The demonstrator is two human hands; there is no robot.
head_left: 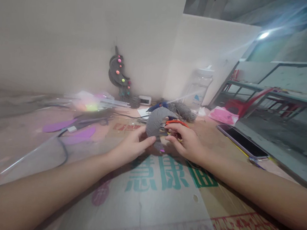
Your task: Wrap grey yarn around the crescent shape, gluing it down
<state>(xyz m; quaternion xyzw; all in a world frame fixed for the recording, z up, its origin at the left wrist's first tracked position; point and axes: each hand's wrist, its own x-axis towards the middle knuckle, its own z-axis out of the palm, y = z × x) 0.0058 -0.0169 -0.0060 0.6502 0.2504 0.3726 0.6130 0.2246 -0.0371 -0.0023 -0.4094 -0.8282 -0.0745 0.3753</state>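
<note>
A crescent wrapped in grey yarn [155, 120] stands roughly upright above the cardboard. My left hand [135, 143] grips its left side, thumb in front and fingers behind. To the right of the crescent, my right hand [184, 139] is closed with thumb and fingers brought near each other. Some small thing seems to be at those fingertips, too small to name. Orange-handled scissors [177, 123] lie just behind the right hand. A bit of purple [162, 150] shows at the crescent's lower end.
Behind are a grey yarn skein [183, 110], a water bottle [200, 88] and a small white digital display [145, 100]. A decorated dark crescent [117, 72] hangs on the wall. A phone [242, 142] lies right; purple pieces [59, 125] and clear plastic lie left. Printed cardboard [169, 205] covers the front.
</note>
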